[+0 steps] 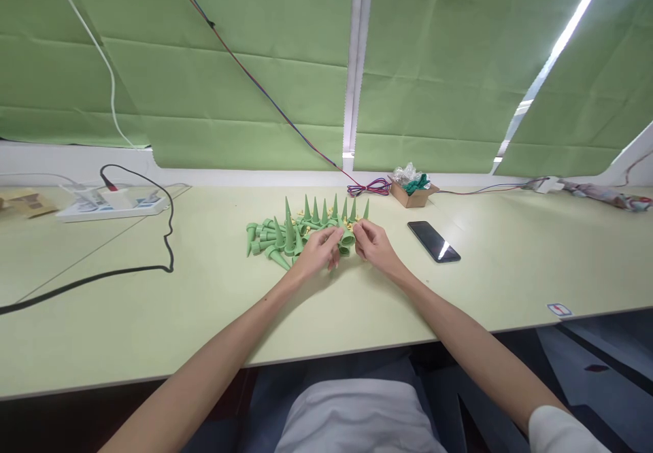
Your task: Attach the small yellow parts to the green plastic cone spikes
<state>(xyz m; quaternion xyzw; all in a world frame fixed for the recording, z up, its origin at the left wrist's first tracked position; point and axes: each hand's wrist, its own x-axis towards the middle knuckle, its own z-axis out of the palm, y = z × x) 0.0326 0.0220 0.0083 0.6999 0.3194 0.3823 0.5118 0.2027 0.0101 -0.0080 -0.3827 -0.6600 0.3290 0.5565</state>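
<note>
My half-curled left hand (320,250) holds a green hollow plastic cone (347,238) over the desk (204,330). My right hand (375,243) pinches beside its open end, close to the pile of green plastic spikes (279,239).

Holds a single green cone (347,237) in the left hand (320,249) over a pale table (204,330), pinching the right hand (373,242) close beside the open rim, with any item there too small to tell. Has a pile of green cones (290,237), some upright, beyond and left of the left hand, near small yellow pieces (307,229), and a phone (433,241) to the right hand's right.
</note>
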